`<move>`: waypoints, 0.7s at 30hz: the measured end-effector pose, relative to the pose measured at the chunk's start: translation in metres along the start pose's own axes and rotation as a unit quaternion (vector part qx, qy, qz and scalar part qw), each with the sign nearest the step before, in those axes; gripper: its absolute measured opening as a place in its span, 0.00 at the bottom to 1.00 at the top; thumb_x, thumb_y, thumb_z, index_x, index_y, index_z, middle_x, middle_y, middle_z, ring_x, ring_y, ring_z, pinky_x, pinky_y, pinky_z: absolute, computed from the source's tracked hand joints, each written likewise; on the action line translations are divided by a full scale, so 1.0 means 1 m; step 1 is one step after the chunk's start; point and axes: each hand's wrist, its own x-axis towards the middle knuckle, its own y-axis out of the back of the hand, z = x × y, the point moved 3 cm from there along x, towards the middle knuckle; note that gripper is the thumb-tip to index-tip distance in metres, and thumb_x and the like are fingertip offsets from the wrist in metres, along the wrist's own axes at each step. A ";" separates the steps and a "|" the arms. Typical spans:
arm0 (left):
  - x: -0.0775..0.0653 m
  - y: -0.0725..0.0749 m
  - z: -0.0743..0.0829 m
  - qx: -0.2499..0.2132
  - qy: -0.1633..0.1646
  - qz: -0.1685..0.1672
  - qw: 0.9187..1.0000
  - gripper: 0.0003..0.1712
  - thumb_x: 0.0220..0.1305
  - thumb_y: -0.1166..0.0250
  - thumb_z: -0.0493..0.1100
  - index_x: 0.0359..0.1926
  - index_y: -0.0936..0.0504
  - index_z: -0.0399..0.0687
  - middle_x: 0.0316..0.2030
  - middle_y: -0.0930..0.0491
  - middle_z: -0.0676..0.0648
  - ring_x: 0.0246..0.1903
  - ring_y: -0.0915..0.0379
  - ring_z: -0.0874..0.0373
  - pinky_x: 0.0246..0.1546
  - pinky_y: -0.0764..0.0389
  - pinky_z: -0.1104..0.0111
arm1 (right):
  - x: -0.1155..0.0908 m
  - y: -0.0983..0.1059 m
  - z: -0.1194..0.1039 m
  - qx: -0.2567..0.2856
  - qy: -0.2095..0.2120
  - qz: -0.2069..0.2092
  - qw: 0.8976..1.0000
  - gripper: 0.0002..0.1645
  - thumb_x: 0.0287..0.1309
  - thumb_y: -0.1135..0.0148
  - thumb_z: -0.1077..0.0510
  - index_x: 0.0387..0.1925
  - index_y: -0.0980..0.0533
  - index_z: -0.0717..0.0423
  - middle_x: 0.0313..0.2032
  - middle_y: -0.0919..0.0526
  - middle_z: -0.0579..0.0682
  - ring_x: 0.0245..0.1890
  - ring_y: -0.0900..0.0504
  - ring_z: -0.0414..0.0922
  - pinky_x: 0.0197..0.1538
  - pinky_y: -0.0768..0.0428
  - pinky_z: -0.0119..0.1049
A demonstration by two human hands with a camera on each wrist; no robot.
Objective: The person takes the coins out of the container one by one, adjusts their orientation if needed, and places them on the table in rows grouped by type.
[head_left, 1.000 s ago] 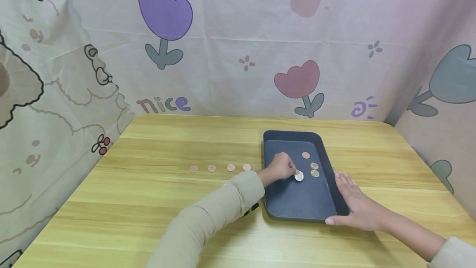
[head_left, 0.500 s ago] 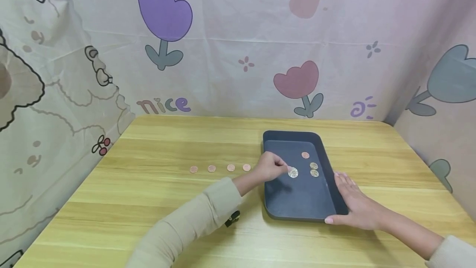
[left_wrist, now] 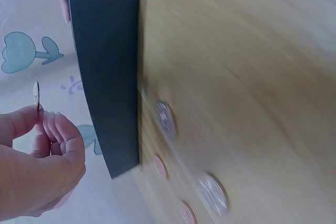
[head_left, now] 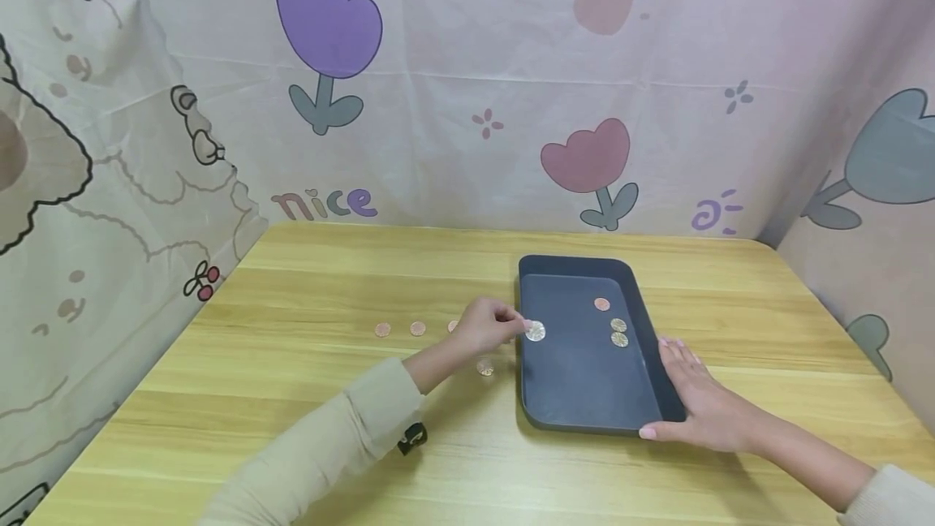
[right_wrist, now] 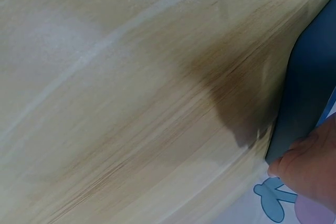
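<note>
Between thumb and fingertips, my left hand [head_left: 488,326] pinches a silver coin [head_left: 536,331] over the left rim of the dark tray [head_left: 584,396]. In the left wrist view this coin [left_wrist: 36,94] stands edge-on, above the tray wall [left_wrist: 107,72]. My right hand [head_left: 707,408] rests against the tray's right side, fingers extended along the outside and thumb at the near corner. Inside the tray lie a copper coin [head_left: 601,303] and two gold-coloured coins, one [head_left: 618,325] just behind the other [head_left: 619,339].
On the wooden table [head_left: 292,412], copper coins [head_left: 417,329] lie in a row left of the tray, partly hidden by my left hand. A silver coin [head_left: 485,367] lies nearer me; the left wrist view shows another silver coin [left_wrist: 213,193]. Printed cloth [head_left: 438,104] hangs behind.
My left hand has moved left with the silver coin, from over the middle of the tray to its left rim. The right hand and the tray have stayed in place.
</note>
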 end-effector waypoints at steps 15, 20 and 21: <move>-0.027 0.053 -0.038 0.018 0.026 0.023 0.999 0.11 0.61 0.39 0.41 0.33 0.19 0.34 0.29 0.20 0.40 0.26 0.31 0.61 0.28 0.27 0.73 | 0.000 -0.001 0.001 0.004 -0.008 -0.005 1.000 0.69 0.43 0.32 0.37 0.68 0.61 0.72 0.68 0.59 0.74 0.69 0.63 0.69 0.59 0.80 0.17; -0.037 0.070 -0.052 0.039 0.038 0.039 0.998 0.12 0.61 0.40 0.41 0.29 0.20 0.34 0.26 0.22 0.42 0.24 0.35 0.61 0.27 0.32 0.74 | 0.000 -0.001 0.002 0.003 -0.010 -0.005 1.000 0.69 0.43 0.32 0.37 0.69 0.62 0.71 0.68 0.59 0.74 0.69 0.64 0.68 0.62 0.80 0.21; -0.039 0.073 -0.056 0.041 0.045 0.046 0.997 0.13 0.61 0.40 0.41 0.25 0.22 0.35 0.23 0.23 0.44 0.23 0.37 0.62 0.26 0.33 0.74 | 0.000 -0.001 0.002 0.003 -0.010 -0.005 1.000 0.69 0.43 0.32 0.37 0.69 0.62 0.71 0.68 0.59 0.74 0.69 0.64 0.68 0.62 0.80 0.20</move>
